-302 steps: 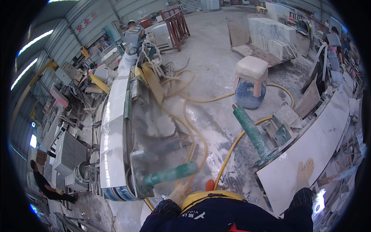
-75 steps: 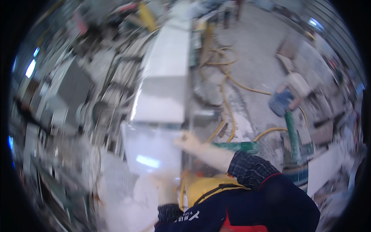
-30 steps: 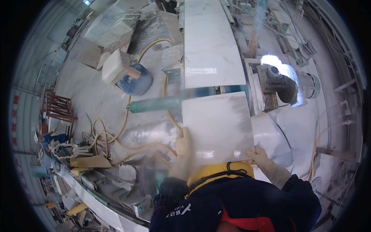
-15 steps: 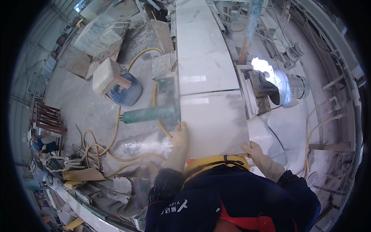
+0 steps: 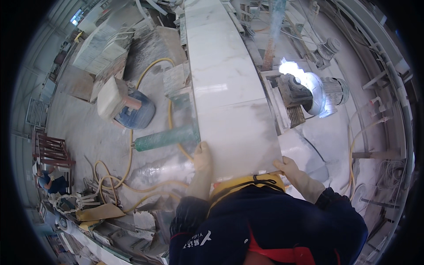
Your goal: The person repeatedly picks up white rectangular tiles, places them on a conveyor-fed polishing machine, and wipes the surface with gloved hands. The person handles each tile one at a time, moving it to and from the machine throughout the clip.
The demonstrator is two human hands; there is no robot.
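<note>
A polished white stone slab [image 5: 238, 137] lies flat in front of my waist, its far edge against a second white slab [image 5: 227, 79] with faint veins. Only a thin seam shows between the two. My left hand [image 5: 202, 157], in a cream rubber glove, is closed on the near slab's left edge. At its near right corner my right hand [image 5: 286, 166], gloved alike, has the fingers curled over the edge with the thumb on top. The slab's near edge is close to my yellow apron [image 5: 247, 182].
A green roller [image 5: 165, 138] juts out to the left. Beyond it stands a blue drum [image 5: 139, 110] by a looping yellow hose [image 5: 131, 154]. An electric motor [image 5: 331, 91] sits at the right. Stone scraps [image 5: 123, 229] fill the lower left; a person [image 5: 51, 179] sits farther off.
The near slab has moved forward against the far slab, and the dark gap between them has narrowed to a thin seam. Both hands stay on its edges. The view has shifted slightly.
</note>
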